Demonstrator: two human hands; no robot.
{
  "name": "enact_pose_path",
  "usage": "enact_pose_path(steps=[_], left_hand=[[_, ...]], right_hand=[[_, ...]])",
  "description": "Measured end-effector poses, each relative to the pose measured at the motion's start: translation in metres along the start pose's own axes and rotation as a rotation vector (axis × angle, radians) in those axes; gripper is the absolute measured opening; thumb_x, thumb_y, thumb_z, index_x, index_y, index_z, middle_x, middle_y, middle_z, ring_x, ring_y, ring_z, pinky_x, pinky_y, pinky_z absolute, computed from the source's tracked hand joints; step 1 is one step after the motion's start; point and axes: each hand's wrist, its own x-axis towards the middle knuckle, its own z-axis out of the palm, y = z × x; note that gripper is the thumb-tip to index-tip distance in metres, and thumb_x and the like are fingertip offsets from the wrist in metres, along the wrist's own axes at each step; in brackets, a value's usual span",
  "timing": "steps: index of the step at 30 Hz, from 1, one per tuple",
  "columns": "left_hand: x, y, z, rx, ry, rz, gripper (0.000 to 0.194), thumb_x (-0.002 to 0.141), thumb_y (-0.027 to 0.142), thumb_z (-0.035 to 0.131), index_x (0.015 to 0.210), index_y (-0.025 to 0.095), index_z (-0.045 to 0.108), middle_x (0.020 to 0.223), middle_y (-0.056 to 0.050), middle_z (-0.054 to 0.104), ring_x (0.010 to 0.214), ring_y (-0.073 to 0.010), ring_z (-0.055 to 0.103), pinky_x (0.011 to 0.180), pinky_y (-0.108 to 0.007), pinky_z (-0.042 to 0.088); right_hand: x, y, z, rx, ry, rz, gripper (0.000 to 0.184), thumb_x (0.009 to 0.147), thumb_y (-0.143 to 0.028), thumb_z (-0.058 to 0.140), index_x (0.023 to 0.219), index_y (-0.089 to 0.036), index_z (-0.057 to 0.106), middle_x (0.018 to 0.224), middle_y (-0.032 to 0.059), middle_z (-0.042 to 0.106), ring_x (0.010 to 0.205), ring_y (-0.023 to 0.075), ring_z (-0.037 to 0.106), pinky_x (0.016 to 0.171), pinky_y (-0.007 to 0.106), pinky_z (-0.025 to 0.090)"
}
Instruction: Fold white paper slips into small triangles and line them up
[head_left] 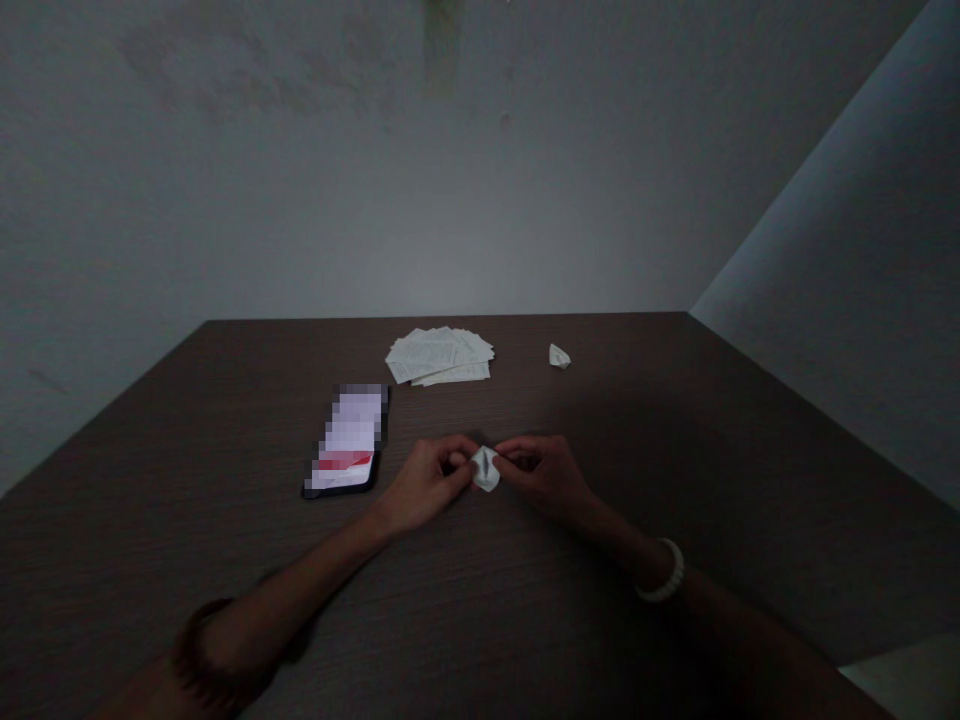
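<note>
Between my two hands is a small folded piece of white paper (pixel 486 470), with a dark crease or opening down its middle. My left hand (pixel 431 478) pinches its left edge between thumb and fingers. On the opposite edge, my right hand (pixel 546 478) grips it the same way. The fingertips behind the paper are partly hidden. Farther back on the right lies another small folded paper piece (pixel 559 357), apart from both hands.
A fanned pile of printed paper sheets (pixel 442 355) lies toward the back of the dark wooden table (pixel 480 620). Left of my left hand rests a phone (pixel 349 440) with a lit, blurred screen. Walls (pixel 480 200) stand behind and to the right.
</note>
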Motion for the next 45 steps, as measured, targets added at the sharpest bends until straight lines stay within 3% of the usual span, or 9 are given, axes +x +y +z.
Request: enact_pose_path(steps=[7,14,20,26,37,45], left_hand=[[-0.0005,0.0005,-0.0009,0.0,-0.028,-0.043,0.02,0.087,0.027,0.052,0.091,0.012,0.064,0.066,-0.001,0.066,0.047,-0.0077,0.047,0.045,-0.018,0.03],[-0.0005,0.0045,-0.0001,0.022,-0.005,-0.03,0.023,0.087,0.032,0.053,0.086,0.011,0.065,0.063,-0.002,0.066,0.052,-0.0096,0.052,0.05,-0.019,0.034],[-0.0006,0.0055,0.0001,0.118,0.026,0.002,0.03,0.089,0.034,0.051,0.073,0.012,0.065,0.059,-0.001,0.064,0.05,-0.0096,0.051,0.05,-0.019,0.036],[-0.0014,0.0065,-0.0005,0.125,-0.018,0.019,0.033,0.089,0.034,0.05,0.067,0.012,0.063,0.052,0.001,0.058,0.046,-0.0088,0.049,0.047,-0.018,0.036],[-0.002,0.0058,0.0001,0.147,-0.027,0.009,0.03,0.087,0.029,0.049,0.063,0.013,0.059,0.05,0.003,0.052,0.046,-0.0082,0.044,0.046,-0.018,0.033],[-0.0002,0.0032,-0.0006,0.245,-0.016,0.096,0.027,0.084,0.024,0.049,0.06,0.014,0.054,0.055,0.004,0.044,0.051,-0.0078,0.04,0.049,-0.019,0.031]], right_hand=[[-0.0008,0.0046,0.002,-0.031,0.011,-0.024,0.011,0.075,-0.024,0.068,0.08,-0.018,0.075,0.061,0.0009,0.071,0.047,0.01,0.057,0.044,0.019,0.039],[-0.0005,0.0019,0.0008,0.021,0.003,-0.015,0.016,0.078,-0.028,0.066,0.085,-0.016,0.074,0.064,0.0017,0.07,0.05,0.0094,0.057,0.046,0.018,0.041],[-0.0013,-0.0005,-0.0026,-0.084,0.035,-0.124,0.02,0.077,-0.031,0.068,0.09,-0.016,0.073,0.063,-0.0006,0.068,0.045,0.0059,0.045,0.046,0.018,0.037],[-0.0009,-0.0012,-0.0065,-0.195,0.128,-0.235,0.017,0.081,-0.033,0.066,0.086,-0.019,0.073,0.062,-0.001,0.066,0.047,0.0074,0.048,0.052,0.02,0.04],[-0.0001,0.0025,-0.0064,-0.299,0.125,-0.282,0.013,0.082,-0.028,0.063,0.085,-0.02,0.073,0.059,-0.0017,0.063,0.048,0.0087,0.049,0.055,0.022,0.04],[-0.0007,0.0003,-0.0079,-0.32,0.12,-0.353,0.016,0.08,-0.024,0.064,0.093,-0.018,0.072,0.064,-0.0005,0.066,0.049,0.0085,0.05,0.054,0.021,0.04]])
